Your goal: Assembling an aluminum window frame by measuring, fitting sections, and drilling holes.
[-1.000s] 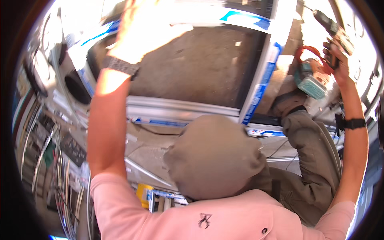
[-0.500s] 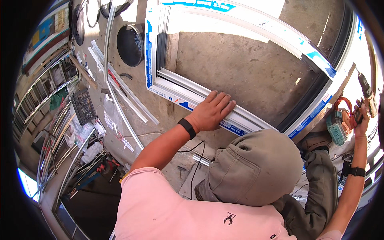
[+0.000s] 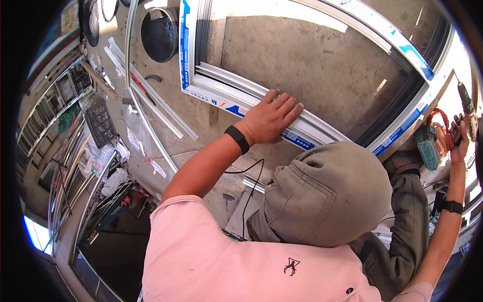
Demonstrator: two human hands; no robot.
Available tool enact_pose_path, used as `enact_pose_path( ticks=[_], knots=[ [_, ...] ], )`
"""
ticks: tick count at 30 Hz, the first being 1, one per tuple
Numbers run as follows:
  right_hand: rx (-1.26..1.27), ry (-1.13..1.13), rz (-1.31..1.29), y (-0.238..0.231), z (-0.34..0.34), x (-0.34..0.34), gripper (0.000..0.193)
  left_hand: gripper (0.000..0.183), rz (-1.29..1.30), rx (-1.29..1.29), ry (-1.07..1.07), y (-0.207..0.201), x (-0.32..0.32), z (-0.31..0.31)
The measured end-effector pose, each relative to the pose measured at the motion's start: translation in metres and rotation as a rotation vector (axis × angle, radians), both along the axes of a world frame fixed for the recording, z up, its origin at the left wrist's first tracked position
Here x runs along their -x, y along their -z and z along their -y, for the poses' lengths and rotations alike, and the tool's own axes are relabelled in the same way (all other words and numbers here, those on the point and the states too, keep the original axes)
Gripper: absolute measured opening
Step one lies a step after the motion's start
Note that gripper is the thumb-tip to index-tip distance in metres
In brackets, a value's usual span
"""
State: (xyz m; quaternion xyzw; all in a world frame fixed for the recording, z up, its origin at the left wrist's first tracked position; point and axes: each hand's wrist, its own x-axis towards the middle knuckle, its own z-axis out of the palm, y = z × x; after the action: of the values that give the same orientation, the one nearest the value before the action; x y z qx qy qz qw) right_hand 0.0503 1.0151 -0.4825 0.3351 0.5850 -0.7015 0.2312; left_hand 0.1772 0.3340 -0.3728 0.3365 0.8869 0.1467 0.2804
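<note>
A large white window frame (image 3: 206, 96) with blue printed protective film lies over the concrete floor. My left hand (image 3: 271, 118), a black band on its wrist, rests on the frame's near rail. Its fingers stretch across the grooved profile with the tips at the inner edge; the thumb is hidden. Off to the far right, my right hand (image 3: 458, 141) has its fingers wrapped round the grip of a power drill (image 3: 467, 103), whose bit points away from me. Just left of that hand are a teal tool (image 3: 427, 148) and a red-orange cord (image 3: 438, 118).
My bent knee (image 3: 332, 194) in olive trousers is close to the near rail. To the left are a black bucket (image 3: 155, 43), loose metal strips (image 3: 166, 118) and a black crate (image 3: 100, 123). Long profiles (image 3: 63, 186) crowd the far left. A black cable (image 3: 253, 194) crosses the floor.
The view has shifted, so the frame and floor items sit slightly differently in the picture. My left hand stays on the near rail, and my right hand keeps hold of the drill.
</note>
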Motion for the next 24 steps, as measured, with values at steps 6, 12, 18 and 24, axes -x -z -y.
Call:
enact_pose_path(
  ticks=[6, 12, 18, 24],
  knots=[
    [-0.008, -0.004, -0.009, -0.023, 0.015, -0.003, 0.045, 0.071, 0.135, 0.039, 0.022, -0.009, 0.012, -0.009],
    [0.08, -0.009, -0.057, -0.058, 0.096, -0.002, 0.049, 0.065, 0.096, 0.051, 0.074, -0.013, 0.021, -0.015],
    [0.082, -0.028, -0.147, -0.084, 0.101, -0.006, 0.047, 0.081, 0.076, 0.013, 0.08, -0.048, 0.113, -0.076],
    [0.106, -0.064, -0.163, -0.131, 0.083, -0.007, 0.052, 0.073, -0.27, -0.075, 0.013, -0.003, 0.235, -0.173]
  ],
)
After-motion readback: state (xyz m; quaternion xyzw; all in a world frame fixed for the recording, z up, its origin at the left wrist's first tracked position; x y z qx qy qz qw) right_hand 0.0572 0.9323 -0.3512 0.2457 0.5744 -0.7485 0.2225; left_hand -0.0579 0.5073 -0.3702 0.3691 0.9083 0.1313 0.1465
